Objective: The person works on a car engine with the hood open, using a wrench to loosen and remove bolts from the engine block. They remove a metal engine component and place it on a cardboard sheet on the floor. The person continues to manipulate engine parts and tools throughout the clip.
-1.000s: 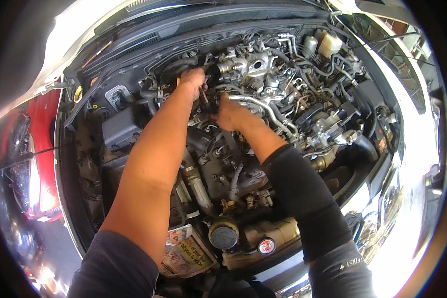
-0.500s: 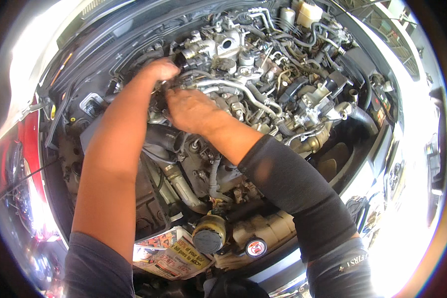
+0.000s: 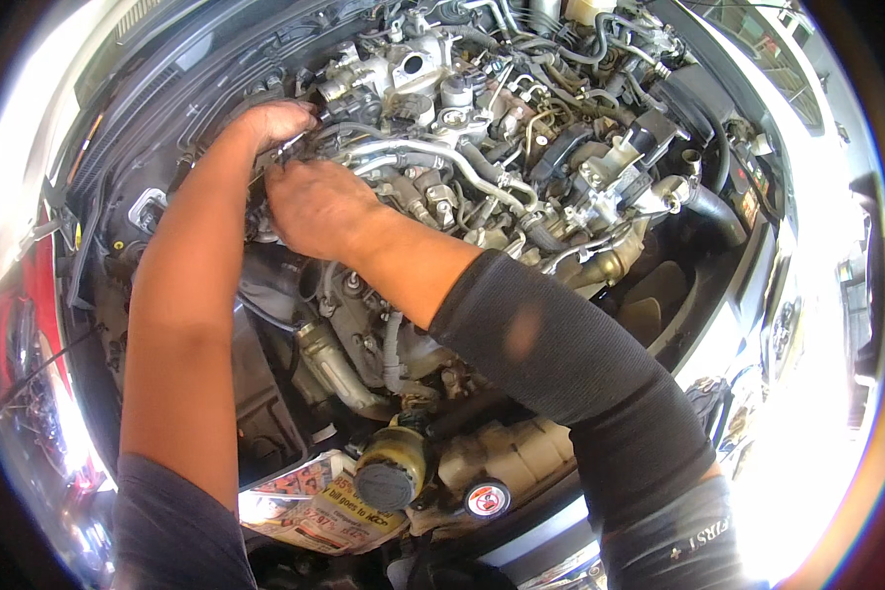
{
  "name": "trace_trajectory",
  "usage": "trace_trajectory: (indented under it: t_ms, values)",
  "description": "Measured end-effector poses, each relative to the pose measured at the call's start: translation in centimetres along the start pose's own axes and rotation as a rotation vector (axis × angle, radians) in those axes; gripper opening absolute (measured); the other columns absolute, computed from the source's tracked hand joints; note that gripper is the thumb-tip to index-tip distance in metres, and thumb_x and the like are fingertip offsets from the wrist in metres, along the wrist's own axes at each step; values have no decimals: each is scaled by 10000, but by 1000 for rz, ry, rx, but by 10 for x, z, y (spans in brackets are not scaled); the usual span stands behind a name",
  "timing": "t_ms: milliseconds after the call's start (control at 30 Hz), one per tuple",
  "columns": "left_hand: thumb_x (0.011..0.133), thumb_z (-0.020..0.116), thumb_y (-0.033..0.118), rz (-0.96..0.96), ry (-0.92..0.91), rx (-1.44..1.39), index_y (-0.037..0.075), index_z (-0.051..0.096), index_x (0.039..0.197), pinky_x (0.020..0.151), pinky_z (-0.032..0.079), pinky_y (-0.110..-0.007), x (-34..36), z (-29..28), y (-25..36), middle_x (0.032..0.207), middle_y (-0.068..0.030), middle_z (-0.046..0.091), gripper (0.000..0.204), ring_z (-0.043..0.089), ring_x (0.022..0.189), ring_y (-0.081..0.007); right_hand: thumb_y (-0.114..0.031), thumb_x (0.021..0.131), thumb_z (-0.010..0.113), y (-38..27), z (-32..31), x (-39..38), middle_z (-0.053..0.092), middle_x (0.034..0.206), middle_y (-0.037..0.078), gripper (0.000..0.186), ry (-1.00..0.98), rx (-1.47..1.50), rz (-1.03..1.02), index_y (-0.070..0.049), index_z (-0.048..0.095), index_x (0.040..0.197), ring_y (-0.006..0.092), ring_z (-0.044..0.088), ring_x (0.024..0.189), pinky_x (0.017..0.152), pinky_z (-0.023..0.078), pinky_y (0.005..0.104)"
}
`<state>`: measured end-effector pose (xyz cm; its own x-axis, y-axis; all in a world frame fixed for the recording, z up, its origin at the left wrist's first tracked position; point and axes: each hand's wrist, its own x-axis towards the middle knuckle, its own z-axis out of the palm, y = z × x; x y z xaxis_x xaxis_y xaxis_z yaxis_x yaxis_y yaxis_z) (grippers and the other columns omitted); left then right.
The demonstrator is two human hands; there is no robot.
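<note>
Both my hands reach deep into the far left part of a car's engine (image 3: 462, 187). My left hand (image 3: 273, 126) is bent over at the wrist, its fingers curled down beside hoses and a metal housing (image 3: 418, 69). Just nearer, my right hand (image 3: 317, 202) is closed, knuckles up, with its fingertips hidden among the parts. A small shiny metal piece (image 3: 290, 147) shows between the two hands; I cannot make out its kind. A silver pipe (image 3: 442, 152) runs across the engine to the right of my right hand.
Nearest me are a round-capped yellowish reservoir (image 3: 391, 472), a beige plastic tank (image 3: 511, 457) with a round-labelled cap (image 3: 487, 500), and a printed paper sheet (image 3: 315, 511). A black hose (image 3: 713, 216) bends at the right. A red car (image 3: 44, 295) stands at the left.
The whole view has shifted, so the engine sits higher and further left. My right hand has moved slightly left against the engine. A shiny metal piece now shows between my hands.
</note>
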<state>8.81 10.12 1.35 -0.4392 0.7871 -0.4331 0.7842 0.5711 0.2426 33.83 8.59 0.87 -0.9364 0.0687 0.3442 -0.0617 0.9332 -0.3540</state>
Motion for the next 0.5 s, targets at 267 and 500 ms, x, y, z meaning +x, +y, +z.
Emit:
trace_trajectory:
  t_ms: [267, 500]
  values:
    - [1035, 624, 260, -147, -2, -668, 77, 699, 1216, 793, 545, -407, -1, 1, -3, 1068, -78, 683, 268, 638, 900, -239, -184, 1012, 644, -2, -2, 0, 784, 1102, 276, 335, -3, 34, 0, 85, 683, 1207, 432, 788, 1066, 961, 627, 502]
    - [1065, 536, 326, -174, -5, -191, 33, 750, 1133, 767, 545, -457, 15, 12, -6, 1000, -90, 711, 370, 651, 885, -255, -136, 1006, 596, -3, -3, 0, 803, 1169, 247, 306, 87, 52, 24, 36, 731, 1220, 382, 790, 1127, 1008, 620, 464]
